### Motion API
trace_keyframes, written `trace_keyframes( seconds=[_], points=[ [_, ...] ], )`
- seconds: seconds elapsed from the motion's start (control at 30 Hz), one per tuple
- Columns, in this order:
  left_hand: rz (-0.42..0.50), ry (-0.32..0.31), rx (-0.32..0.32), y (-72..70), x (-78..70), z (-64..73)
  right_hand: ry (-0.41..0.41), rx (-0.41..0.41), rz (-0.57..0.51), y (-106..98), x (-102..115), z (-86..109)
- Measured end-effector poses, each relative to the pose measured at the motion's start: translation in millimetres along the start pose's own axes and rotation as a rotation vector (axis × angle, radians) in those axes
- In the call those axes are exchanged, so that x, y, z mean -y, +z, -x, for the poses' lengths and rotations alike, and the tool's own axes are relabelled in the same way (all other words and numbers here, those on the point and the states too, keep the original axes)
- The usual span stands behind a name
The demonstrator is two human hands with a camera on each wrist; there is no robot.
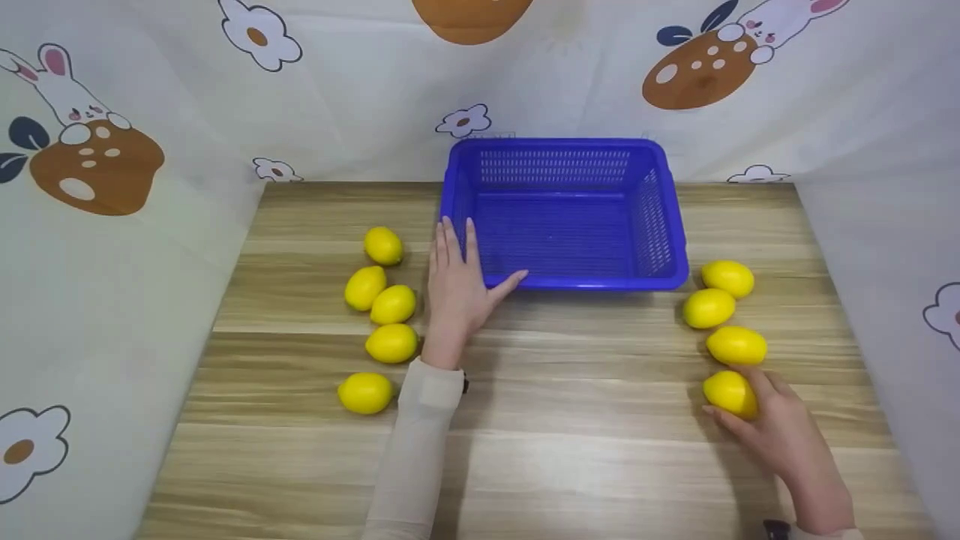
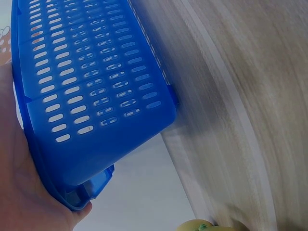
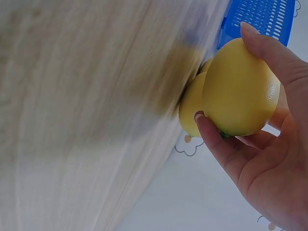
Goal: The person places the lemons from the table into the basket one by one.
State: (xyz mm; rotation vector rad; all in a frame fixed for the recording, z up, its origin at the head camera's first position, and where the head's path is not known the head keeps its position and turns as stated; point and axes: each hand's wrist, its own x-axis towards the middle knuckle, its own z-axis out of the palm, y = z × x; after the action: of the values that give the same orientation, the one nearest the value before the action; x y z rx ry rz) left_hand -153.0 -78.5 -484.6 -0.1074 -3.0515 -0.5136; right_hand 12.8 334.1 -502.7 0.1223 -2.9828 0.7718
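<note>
A blue plastic basket (image 1: 592, 283) stands at the back of the wooden table. My left hand (image 1: 459, 289) rests on its front left corner, fingers straight along the left rim and thumb spread over the front rim; the left wrist view shows the basket's slotted side wall (image 2: 91, 72) beside the palm. At the right, my right hand (image 1: 784, 427) grips a lemon (image 1: 729, 394) between thumb and fingers. In the right wrist view this lemon (image 3: 240, 89) fills the grasp, partly covering another lemon (image 3: 190, 106) behind it.
Three more lemons (image 1: 736, 345) lie in a line between the right hand and the basket's right side. Several lemons (image 1: 391, 343) lie left of the left forearm. A patterned cloth (image 1: 360, 90) hangs behind the table and along both sides.
</note>
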Motion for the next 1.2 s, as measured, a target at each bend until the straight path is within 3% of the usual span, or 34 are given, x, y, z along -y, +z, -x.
trace_keyframes(
  seconds=[0.53,0.77,1.2],
  points=[
    [-0.003,-0.008,0.002,0.5,1.1,0.7,-0.07,-0.05,-0.007,-3.1,17.6,-14.8],
    [-0.009,-0.008,0.0,-0.3,0.3,0.9,-0.054,-0.026,-0.018,-4.8,25.7,-20.5],
    [0.008,-0.013,0.012,-0.8,-1.2,0.5,-0.181,-0.118,-0.078,-4.4,40.7,-35.0]
  ],
)
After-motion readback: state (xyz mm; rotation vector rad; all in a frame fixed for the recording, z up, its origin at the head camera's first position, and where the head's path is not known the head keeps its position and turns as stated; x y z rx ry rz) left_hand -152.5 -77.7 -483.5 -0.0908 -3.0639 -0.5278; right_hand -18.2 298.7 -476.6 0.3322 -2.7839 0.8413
